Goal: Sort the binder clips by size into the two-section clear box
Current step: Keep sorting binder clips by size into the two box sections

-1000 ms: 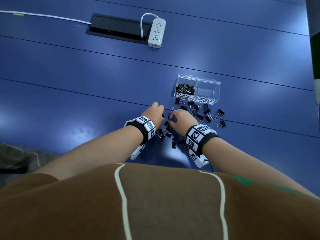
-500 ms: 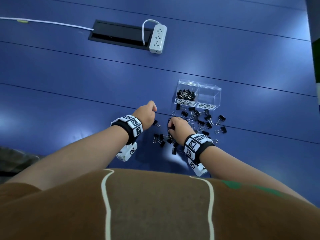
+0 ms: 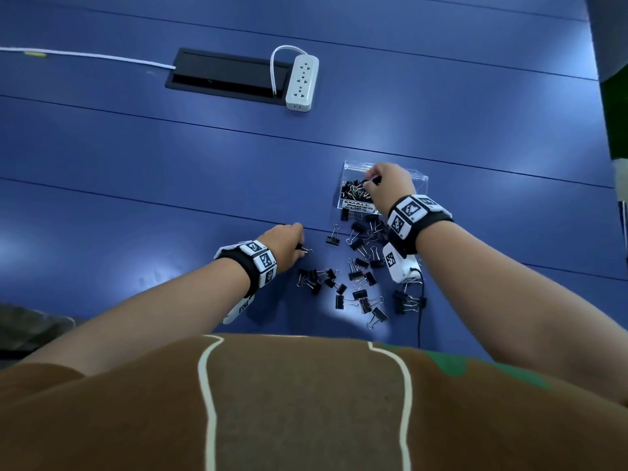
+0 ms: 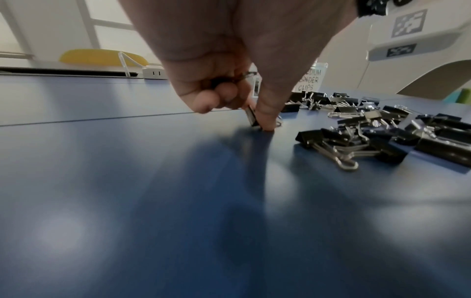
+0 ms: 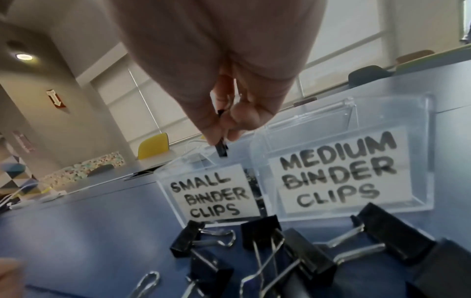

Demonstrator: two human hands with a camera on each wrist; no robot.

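We hold our right hand (image 3: 387, 180), pinching a small binder clip (image 5: 221, 149), squarely over the clear box's (image 5: 428, 145) small-clips section before releasing, while our left hand (image 3: 283, 241) pinches another clip (image 4: 251, 118) off the counter (image 3: 136, 171).

The scene is seen from the head view high above, facing forward and down onto the blue table (image 3: 136, 171). The tabletop is skimmed from very low by each wrist view (looking out past the fingers). The clear box (image 5: 341, 181) fills the right wrist view close up; its label (image 4: 309, 80) is caught farther off by the left wrist view.
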